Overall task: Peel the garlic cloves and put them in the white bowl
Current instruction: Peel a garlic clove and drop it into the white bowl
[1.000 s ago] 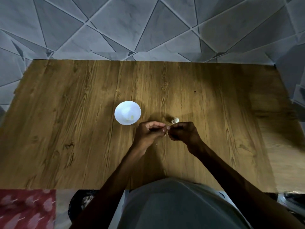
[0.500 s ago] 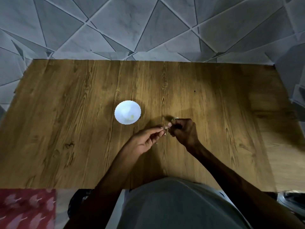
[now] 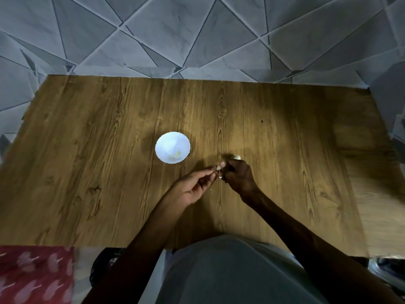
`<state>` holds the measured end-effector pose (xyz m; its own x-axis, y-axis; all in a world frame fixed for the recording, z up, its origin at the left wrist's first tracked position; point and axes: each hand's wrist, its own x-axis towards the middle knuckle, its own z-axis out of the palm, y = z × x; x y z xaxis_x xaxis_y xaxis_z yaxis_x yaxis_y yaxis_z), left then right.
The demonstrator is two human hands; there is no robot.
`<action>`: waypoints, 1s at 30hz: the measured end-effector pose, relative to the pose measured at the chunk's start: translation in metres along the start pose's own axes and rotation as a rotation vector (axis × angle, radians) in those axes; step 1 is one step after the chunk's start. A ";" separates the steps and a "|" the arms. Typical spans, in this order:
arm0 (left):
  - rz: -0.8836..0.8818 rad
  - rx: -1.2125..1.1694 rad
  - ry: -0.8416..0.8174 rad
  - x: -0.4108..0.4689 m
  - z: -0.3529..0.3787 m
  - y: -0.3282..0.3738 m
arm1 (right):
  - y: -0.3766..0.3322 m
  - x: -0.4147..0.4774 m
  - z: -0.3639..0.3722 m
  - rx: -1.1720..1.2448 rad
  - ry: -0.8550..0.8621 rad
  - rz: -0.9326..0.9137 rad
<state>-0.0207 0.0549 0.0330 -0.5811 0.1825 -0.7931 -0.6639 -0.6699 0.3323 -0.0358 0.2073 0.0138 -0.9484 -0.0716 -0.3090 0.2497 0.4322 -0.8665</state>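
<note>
A small white bowl (image 3: 172, 147) stands on the wooden table (image 3: 109, 172), with a yellowish peeled clove inside. Right of the bowl, my left hand (image 3: 192, 187) lies palm up and its fingertips pinch a small garlic clove (image 3: 218, 168). My right hand (image 3: 238, 176) is curled with its back toward me, and its thumb and fingers pinch at the same clove. More garlic (image 3: 236, 157) lies on the table just beyond my right hand, partly hidden by it. A tiny scrap of peel (image 3: 210, 189) lies under my hands.
The table runs to a grey tiled floor (image 3: 197, 40) at its far edge and sides. A red patterned cloth (image 3: 32, 277) lies at the lower left below the table's near edge. My grey-clothed lap (image 3: 230, 270) fills the bottom centre.
My left hand has turned from knuckles-up to palm-up and stretched its fingers out. My right hand has shifted slightly forward. Both keep hold of the clove.
</note>
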 end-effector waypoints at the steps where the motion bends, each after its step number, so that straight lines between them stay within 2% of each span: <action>1: 0.030 0.026 -0.008 0.001 -0.001 -0.001 | 0.001 0.002 0.002 -0.093 0.041 -0.087; 2: 0.124 0.146 -0.015 0.000 -0.002 -0.003 | 0.002 0.003 0.004 -0.142 0.067 -0.143; 5: 0.577 0.693 0.041 0.001 -0.011 -0.009 | 0.011 0.007 0.004 -0.210 0.111 -0.158; 6: 0.649 0.781 0.053 0.001 -0.013 -0.009 | 0.015 0.009 0.003 -0.232 0.124 -0.158; 15: 0.612 0.796 0.009 0.011 -0.018 -0.010 | 0.027 0.015 -0.011 -0.398 0.137 -0.139; 18: 0.562 0.781 0.025 0.015 -0.016 -0.012 | 0.021 0.009 -0.016 -0.235 0.026 -0.200; 21: 0.490 0.750 0.028 0.023 -0.017 -0.014 | 0.015 0.002 -0.016 0.063 -0.077 -0.053; 24: 0.463 0.733 0.043 0.028 -0.020 -0.019 | 0.017 0.005 -0.012 0.066 -0.031 0.045; 26: 0.530 0.888 0.147 0.027 -0.021 -0.019 | 0.021 0.007 -0.009 -0.039 0.014 0.014; 28: 0.643 1.161 0.258 0.028 -0.023 -0.018 | 0.026 0.008 -0.007 -0.171 0.036 -0.055; 30: 0.661 1.338 0.273 0.033 -0.029 -0.017 | 0.032 0.009 -0.005 -0.246 0.041 -0.101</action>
<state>-0.0152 0.0513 -0.0134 -0.9340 -0.1154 -0.3381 -0.3399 0.5782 0.7417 -0.0374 0.2252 -0.0142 -0.9744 -0.0916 -0.2054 0.1029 0.6305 -0.7693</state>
